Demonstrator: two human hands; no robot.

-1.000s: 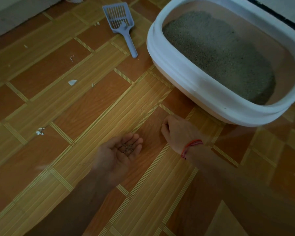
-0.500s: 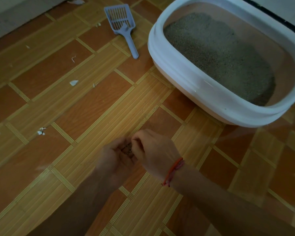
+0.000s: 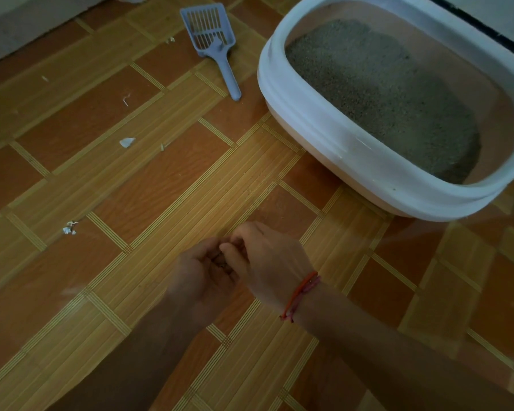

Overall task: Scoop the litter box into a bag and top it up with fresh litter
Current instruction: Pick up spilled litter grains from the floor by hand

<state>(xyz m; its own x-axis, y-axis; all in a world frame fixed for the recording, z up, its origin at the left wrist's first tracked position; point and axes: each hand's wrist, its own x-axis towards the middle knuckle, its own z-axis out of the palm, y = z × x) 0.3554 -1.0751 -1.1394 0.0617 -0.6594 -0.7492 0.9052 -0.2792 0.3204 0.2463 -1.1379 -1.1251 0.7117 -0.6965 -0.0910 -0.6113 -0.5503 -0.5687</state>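
Low at centre frame, the left hand (image 3: 198,275) cups a few small dark litter grains (image 3: 220,261), its fingers curled round them. The right hand (image 3: 269,261), wearing a red thread bracelet (image 3: 299,295), dips bunched fingertips into that palm, and I cannot tell whether they pinch anything. At upper right sits the white oval plastic litter box (image 3: 336,143), with the blue-grey slotted plastic scoop (image 3: 215,44) lying to its left.

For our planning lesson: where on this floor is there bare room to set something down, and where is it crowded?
Free: tiles between scoop, litter box and the left hand, which cups litter grains; tiles right of the right hand, below the box. Crowded: left floor, dotted with white scraps.
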